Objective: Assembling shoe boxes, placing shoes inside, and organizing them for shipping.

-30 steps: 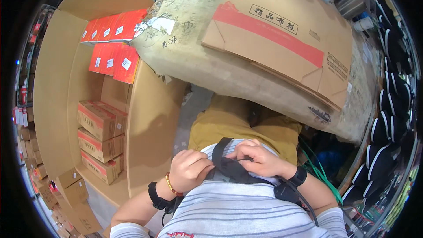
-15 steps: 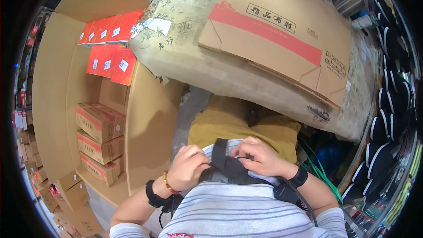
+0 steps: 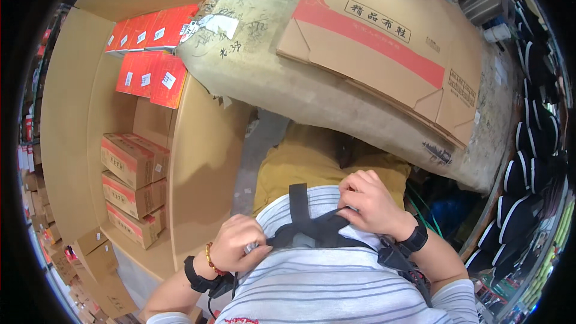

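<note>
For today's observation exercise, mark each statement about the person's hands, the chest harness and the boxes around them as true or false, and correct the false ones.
1. Both hands grip the black harness straps on the striped shirt. True: the left hand and right hand each pinch a strap.
2. The left hand holds a red box. False: it is on the strap; the red boxes lie in the big open carton on the left.
3. A flattened cardboard box with a red stripe lies on the table. True.
4. Both wrists are bare. False: each wears a black band, and the left also a bead bracelet.
</note>
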